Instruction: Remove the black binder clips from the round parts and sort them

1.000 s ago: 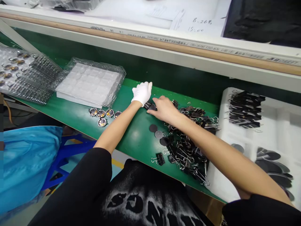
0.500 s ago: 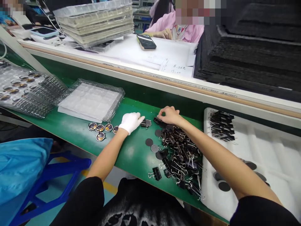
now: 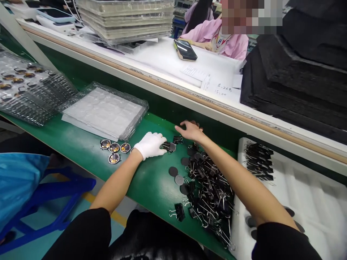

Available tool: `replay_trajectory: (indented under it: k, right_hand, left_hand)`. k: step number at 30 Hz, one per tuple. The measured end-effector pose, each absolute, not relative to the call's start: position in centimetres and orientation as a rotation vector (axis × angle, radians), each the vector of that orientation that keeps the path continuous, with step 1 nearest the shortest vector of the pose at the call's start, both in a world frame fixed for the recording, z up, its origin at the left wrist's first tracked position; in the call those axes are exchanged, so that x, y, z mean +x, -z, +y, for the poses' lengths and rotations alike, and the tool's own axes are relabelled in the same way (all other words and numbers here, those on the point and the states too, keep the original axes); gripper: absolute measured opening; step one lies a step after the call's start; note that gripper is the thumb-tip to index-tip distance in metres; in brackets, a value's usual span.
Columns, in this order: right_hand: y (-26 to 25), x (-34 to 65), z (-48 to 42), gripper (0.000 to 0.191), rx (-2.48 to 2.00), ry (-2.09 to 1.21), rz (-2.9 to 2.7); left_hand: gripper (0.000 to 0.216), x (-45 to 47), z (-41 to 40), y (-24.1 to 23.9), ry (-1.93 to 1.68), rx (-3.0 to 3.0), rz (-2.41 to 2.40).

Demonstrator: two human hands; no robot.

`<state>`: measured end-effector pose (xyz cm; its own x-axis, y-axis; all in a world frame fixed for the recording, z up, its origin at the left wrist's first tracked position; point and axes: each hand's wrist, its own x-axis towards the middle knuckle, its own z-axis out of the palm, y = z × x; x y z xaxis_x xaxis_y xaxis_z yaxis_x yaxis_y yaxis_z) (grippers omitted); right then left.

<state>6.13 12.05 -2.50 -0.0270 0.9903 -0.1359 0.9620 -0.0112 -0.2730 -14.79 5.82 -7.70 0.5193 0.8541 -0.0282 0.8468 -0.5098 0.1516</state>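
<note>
My left hand (image 3: pixel 150 145), in a white glove, has its thumb and fingers around the wire end of a black binder clip (image 3: pixel 167 146). A grey round disc sits at that clip's far end. My bare right hand (image 3: pixel 190 130) is raised over the bench, thumb stretched left and apart from the curled fingers, with nothing visible in it. Just below its thumb lies another binder clip (image 3: pixel 178 139). A large heap of binder clips (image 3: pixel 208 187) spreads under my right forearm, with dark discs (image 3: pixel 173 171) along its left edge.
Left of my glove lie several round, silver-rimmed pieces (image 3: pixel 114 147). Clear plastic trays (image 3: pixel 103 108) stand behind them, more at far left (image 3: pixel 29 90). A white foam tray (image 3: pixel 298 180) on the right holds a row of clips. A white ledge (image 3: pixel 162 85) borders the bench; a person sits beyond.
My right hand has let go of the dark clip it pinched and its thumb has opened away. The left hand has shifted slightly around its clip. The camera view has turned slightly.
</note>
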Motion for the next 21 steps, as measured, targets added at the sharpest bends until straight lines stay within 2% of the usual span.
replay_trajectory:
  k: [5, 10, 14, 21]
  right_hand:
    - [5.6, 2.9, 12.9, 0.050, -2.067, -0.354, -1.982]
    - [8.2, 3.1, 13.3, 0.060, -2.063, -0.458, -1.917]
    - [9.0, 4.4, 13.2, 0.060, -2.032, -0.525, -1.911]
    - [9.4, 4.9, 12.8, 0.059, -2.042, -0.523, -1.846]
  left_hand:
    - [0.049, -15.4, 5.9, 7.5, -0.101, 2.599, 1.558]
    - [0.040, -15.9, 6.6, 7.7, -0.101, 2.627, 1.593]
    - [0.042, -15.7, 7.9, 8.0, -0.156, 2.525, 1.700]
    - [0.041, -14.0, 10.6, 8.1, -0.218, 2.542, 1.468]
